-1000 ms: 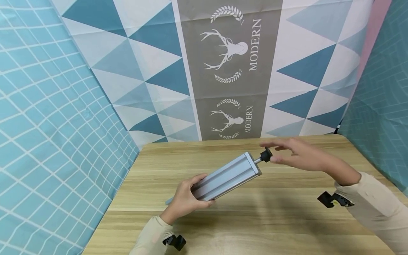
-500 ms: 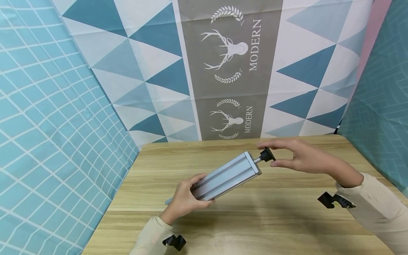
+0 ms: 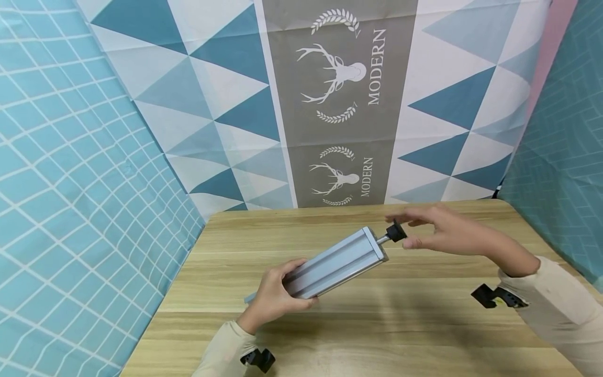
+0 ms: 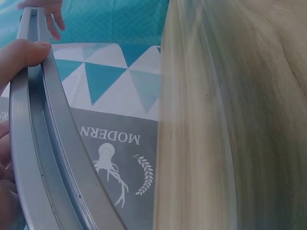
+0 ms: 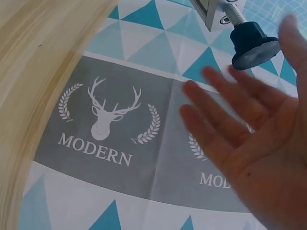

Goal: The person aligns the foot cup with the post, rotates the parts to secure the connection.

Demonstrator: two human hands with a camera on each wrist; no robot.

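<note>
Above the wood-grain tabletop (image 3: pixel 348 340), an aluminium extrusion profile (image 3: pixel 336 262) is held slantwise, its far end pointing up and to the right. The left hand (image 3: pixel 273 298) grips it near its lower end, thumb on one side and fingers on the other. From the far end juts a threaded stud (image 3: pixel 383 239) carrying a black levelling foot (image 3: pixel 397 230) (its disc flares outward like a small bell). The right hand (image 3: pixel 438 230) holds nothing, its fingers loosely spread around the foot; whether the thumb touches the disc's edge, I cannot tell. Behind, a triangle-patterned cloth (image 3: pixel 447 104) bears a grey band with deer heads and the word MODERN.
</note>
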